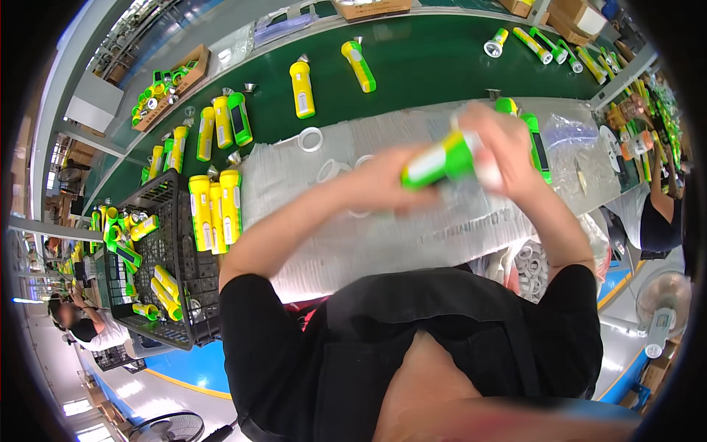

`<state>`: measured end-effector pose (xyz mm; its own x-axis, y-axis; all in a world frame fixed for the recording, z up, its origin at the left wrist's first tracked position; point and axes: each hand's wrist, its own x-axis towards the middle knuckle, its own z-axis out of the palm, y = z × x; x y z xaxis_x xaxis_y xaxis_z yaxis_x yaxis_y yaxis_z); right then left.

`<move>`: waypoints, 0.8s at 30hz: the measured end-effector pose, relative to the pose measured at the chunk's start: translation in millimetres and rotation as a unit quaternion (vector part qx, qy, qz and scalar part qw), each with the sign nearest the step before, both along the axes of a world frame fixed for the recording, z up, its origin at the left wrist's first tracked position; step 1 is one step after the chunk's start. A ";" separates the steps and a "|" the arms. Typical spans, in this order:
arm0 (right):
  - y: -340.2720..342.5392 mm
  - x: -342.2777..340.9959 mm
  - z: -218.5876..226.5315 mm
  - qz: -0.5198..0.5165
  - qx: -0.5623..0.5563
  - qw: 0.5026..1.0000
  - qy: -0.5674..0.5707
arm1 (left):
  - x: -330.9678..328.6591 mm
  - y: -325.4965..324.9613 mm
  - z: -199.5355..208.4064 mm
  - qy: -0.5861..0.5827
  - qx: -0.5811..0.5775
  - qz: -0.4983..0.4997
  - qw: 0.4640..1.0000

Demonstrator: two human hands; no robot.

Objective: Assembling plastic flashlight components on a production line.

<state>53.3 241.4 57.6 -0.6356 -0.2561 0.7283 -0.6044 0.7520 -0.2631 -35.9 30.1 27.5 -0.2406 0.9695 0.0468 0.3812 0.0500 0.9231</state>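
My left hand (390, 179) is closed round the green and yellow body of a flashlight (434, 163), held tilted above the bench. At the flashlight's head end, my right hand (502, 144) is wrapped round it, smeared by motion. Something white shows under the right fingers, too blurred to name. Below and left of the hands, a white plastic ring (310, 139) lies on the plastic-covered work surface (294, 254). More white rings there are partly hidden by my left arm. Close to my right hand lies another green flashlight (540, 151).
Upright flashlights (301, 90) stand along the green conveyor belt (412, 51). At left, a black crate (188, 295) holds several flashlights, with three more (200, 214) beside it. A bag of white rings (529, 269) hangs below the right edge. Co-workers sit at both sides.
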 end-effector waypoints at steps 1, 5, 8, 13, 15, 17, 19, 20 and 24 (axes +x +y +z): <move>6.8 -29.3 -29.7 -0.102 -0.071 0.992 -0.012 | -34.1 23.8 -21.6 0.259 0.148 0.117 0.947; 60.6 -135.3 -88.5 -0.283 -0.106 0.948 -0.104 | -143.1 93.2 -43.7 0.417 -0.044 0.184 0.889; 88.7 -183.5 -93.2 -0.386 -0.164 0.905 -0.075 | -226.4 113.9 -61.3 0.441 0.078 0.263 0.854; 137.0 -225.8 -110.6 -0.498 0.142 0.848 -0.116 | -331.2 136.1 -72.0 0.453 -0.140 0.387 0.791; 104.7 -244.4 -109.7 -0.377 0.116 0.912 -0.115 | -346.2 160.5 -82.3 0.424 -0.200 0.372 0.801; 55.1 -272.3 -100.0 -0.336 -0.005 0.900 -0.277 | -362.9 168.0 -84.9 0.365 -0.311 0.283 0.831; 30.1 -317.5 -105.3 -0.262 -0.043 0.865 -0.426 | -386.5 165.4 -102.1 0.374 -0.310 0.270 0.831; 18.2 -333.5 -108.0 -0.253 -0.041 0.867 -0.427 | -395.3 159.7 -110.8 0.381 -0.308 0.253 0.834; 19.9 -347.7 -120.1 -0.172 -0.219 0.842 -0.462 | -366.1 153.7 -95.3 0.350 -0.125 0.390 0.842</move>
